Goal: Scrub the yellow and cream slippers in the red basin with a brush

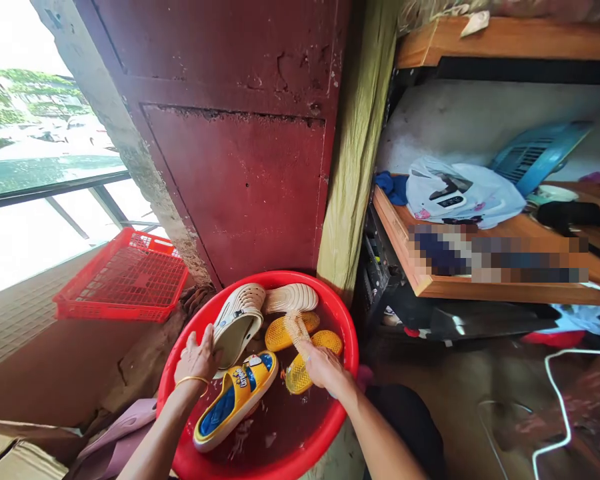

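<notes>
A red basin (351,337) holds dark water with footwear in it. My left hand (197,360) grips the rim of a cream clog (239,333) at the basin's left side. My right hand (320,363) is closed on a pale beige brush-like object (296,328), held over yellow soles. In front floats a yellow and blue slipper (237,400), tilted, insole up. Another cream clog (293,298) lies sole up at the back. Yellow soles (283,331) show beside my right hand, the lower one partly under water.
A red plastic crate (130,277) stands at the left, with purple slippers (117,440) below it. Behind the basin are a dark red door (245,180) and a greenish post (353,173). Wooden shelves (505,288) with a plastic bag (465,193) are at the right.
</notes>
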{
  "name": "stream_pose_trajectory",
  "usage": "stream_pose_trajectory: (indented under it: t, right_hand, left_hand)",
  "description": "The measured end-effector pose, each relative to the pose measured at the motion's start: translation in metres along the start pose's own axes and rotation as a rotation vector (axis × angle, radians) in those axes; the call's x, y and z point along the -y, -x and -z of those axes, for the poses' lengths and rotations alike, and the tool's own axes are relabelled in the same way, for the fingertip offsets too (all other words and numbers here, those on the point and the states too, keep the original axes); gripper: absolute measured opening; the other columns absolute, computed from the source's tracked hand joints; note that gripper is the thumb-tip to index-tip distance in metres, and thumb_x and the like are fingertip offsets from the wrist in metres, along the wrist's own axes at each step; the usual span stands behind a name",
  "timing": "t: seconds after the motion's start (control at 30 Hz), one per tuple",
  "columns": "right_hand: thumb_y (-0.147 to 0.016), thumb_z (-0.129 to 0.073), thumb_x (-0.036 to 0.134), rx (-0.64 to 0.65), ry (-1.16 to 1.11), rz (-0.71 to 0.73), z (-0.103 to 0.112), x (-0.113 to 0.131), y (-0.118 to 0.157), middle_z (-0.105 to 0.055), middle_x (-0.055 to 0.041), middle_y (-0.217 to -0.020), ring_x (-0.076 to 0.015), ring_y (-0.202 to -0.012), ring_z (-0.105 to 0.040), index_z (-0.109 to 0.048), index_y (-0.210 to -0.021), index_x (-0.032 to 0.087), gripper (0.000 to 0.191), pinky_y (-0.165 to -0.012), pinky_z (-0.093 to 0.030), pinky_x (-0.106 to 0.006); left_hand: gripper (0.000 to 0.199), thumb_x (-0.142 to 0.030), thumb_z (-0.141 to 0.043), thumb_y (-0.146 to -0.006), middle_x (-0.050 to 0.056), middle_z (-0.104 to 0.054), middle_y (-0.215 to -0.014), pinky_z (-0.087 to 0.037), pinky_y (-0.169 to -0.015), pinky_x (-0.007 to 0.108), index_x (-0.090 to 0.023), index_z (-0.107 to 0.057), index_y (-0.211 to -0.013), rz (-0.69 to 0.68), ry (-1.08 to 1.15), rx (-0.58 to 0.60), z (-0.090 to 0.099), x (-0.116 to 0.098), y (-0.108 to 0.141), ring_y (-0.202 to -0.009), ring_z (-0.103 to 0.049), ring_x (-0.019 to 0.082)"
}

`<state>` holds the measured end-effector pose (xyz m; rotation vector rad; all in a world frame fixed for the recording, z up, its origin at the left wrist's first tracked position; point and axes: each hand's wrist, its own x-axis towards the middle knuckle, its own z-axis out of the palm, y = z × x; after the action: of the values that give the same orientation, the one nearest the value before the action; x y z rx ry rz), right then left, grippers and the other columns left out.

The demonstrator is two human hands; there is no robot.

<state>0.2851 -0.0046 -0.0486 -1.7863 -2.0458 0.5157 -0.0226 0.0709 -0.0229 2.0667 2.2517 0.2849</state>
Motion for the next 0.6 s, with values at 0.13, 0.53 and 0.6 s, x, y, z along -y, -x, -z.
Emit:
stream_pose_trajectory:
  t: [0.13,0.53,0.6]
  right_hand:
    - [-0.089,-0.047,0.017,0.002,-0.113,-0.062,0.023,-0.006,-0.003,-0.072,-0.0121,-0.126,-0.0269,-0.114,-0.068,-0.049,-0.151,0.019,0.062,-0.100,-0.050,-0.039]
    - [-0.092,-0.050,0.024,-0.007,-0.234,-0.062,0.038,-0.033,0.005,-0.066,-0.0101,-0.138,-0.0247,-0.125,-0.063,-0.047,-0.153,0.021,0.061,-0.105,-0.047,-0.035]
    - [-0.092,-0.050,0.022,-0.019,-0.194,-0.072,0.037,-0.037,0.005,-0.069,-0.0101,-0.133,-0.0251,-0.120,-0.065,-0.047,-0.153,0.021,0.061,-0.103,-0.049,-0.035]
  left_hand:
    - [0.059,-0.036,-0.047,-0.095,0.026,-0.044,-0.156,-0.029,-0.117,0.060,-0.012,-0.047,-0.149,-0.254,0.067,-0.275,-0.007,-0.036,0.036,-0.147,-0.036,0.042]
    - [0.074,-0.034,-0.075,-0.068,0.033,-0.061,-0.134,-0.032,-0.107,0.067,-0.013,-0.060,-0.137,-0.423,0.291,0.338,-0.096,-0.181,0.076,-0.122,-0.059,0.054]
    - [0.071,-0.036,-0.071,-0.072,0.029,-0.068,-0.120,-0.036,-0.104,0.065,-0.014,-0.059,-0.139,-0.395,0.317,0.354,-0.096,-0.180,0.071,-0.116,-0.063,0.052]
